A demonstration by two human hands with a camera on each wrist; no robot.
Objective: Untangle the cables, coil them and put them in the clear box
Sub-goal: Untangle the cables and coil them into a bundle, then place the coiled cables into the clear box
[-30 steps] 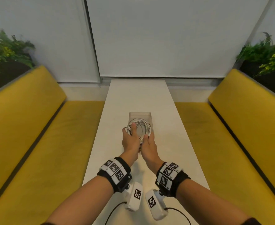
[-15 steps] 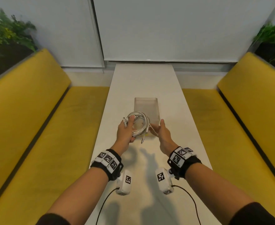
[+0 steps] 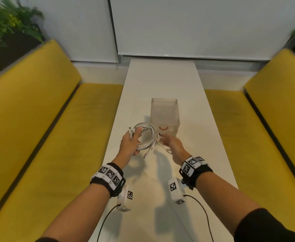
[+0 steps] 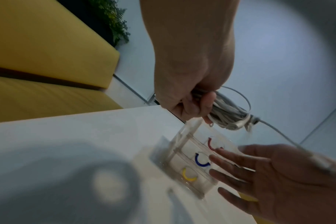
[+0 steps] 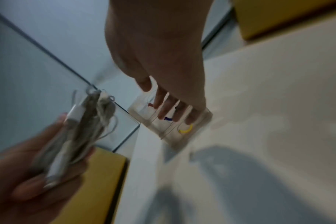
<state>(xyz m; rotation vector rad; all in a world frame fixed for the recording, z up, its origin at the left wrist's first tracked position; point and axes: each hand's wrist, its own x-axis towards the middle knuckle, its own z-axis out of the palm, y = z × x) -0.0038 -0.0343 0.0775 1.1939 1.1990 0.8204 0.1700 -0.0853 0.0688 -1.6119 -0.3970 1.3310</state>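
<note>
A long white tabletop (image 3: 162, 81) runs away from the viewer, bare beyond the clear box (image 3: 164, 116) up to the far wall. The box stands at mid-table with its top open, so entry from above is unblocked. At its near wall, the right hand (image 3: 172, 145) reaches in with fingers spread, and the left hand (image 3: 130, 143) holds a coil of white cables (image 3: 146, 137) just beside the box's near left corner — both crowd that side. Yellow bench seats (image 3: 44, 137) flank the tabletop — narrow strips of bare surface remain on either side of the box.
</note>
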